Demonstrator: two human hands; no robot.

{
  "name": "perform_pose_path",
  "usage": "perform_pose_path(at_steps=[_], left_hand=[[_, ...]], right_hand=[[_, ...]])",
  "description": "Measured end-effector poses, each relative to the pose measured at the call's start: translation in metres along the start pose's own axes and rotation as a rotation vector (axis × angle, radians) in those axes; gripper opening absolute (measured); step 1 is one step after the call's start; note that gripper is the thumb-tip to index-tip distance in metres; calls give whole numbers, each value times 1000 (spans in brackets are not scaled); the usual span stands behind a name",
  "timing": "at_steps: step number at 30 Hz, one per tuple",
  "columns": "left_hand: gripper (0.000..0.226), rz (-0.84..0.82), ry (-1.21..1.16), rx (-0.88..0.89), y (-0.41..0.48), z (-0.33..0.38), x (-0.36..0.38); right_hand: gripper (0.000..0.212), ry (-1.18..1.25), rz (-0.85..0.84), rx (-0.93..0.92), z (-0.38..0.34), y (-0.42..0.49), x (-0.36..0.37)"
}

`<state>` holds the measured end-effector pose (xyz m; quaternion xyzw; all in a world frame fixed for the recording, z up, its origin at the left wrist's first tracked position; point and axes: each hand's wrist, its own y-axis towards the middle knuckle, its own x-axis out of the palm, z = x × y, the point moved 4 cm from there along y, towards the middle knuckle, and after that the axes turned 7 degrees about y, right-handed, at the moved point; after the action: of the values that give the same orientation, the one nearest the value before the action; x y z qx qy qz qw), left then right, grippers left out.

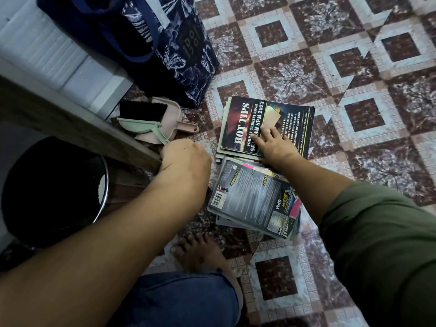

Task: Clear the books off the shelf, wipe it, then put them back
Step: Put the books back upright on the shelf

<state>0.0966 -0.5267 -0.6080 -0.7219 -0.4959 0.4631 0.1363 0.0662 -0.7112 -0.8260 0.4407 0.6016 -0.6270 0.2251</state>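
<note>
Books off shelf, in two stacks on floor: far stack (266, 126), near stack (254, 199). L hand (185, 159) clamped on brush (144, 119) handle; R hand (274, 145) flat, fingers apart, on far stack. Steady stack w/ R; lift brush clear of dustpan (173, 114) before sweeping shelf.

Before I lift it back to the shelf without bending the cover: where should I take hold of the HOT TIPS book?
Probably the long edge nearest you, coming in low from your side. The HOT TIPS book lies flat atop its pile of books, so fingers can slide under there, thumb on top. Your right hand already rests flat near that edge; the far right corner looks worn.
</note>
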Motion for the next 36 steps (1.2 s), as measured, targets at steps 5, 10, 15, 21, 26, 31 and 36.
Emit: perform_pose_path(at_steps=[5, 10, 15, 21, 26, 31, 36], left_hand=[[28, 56, 32, 11, -3, -1, -2], [26, 39, 16, 6, -2, -1, -2], [29, 17, -38, -6, 2, -3, -3], [33, 2, -105, -12, 5, -5, -2], [31, -29, -140, -30, 8, -2, 2], [34, -10, -129, -32, 9, 1, 6], [32, 54, -136, 5, 9, 4, 6]], right_hand=[[82, -70, 34, 3, -2, 5, -5], [76, -117, 19, 1, -4, 10, -10], [75, -176, 4, -4, -4, 11, -9], [67, -206, 29, -23, -8, 17, 1], [73, -200, 0, -65, -5, 17, 1], [63, -243, 57, -71, -5, 15, 3], [59, -259, 89, -77, -5, 15, 0]])
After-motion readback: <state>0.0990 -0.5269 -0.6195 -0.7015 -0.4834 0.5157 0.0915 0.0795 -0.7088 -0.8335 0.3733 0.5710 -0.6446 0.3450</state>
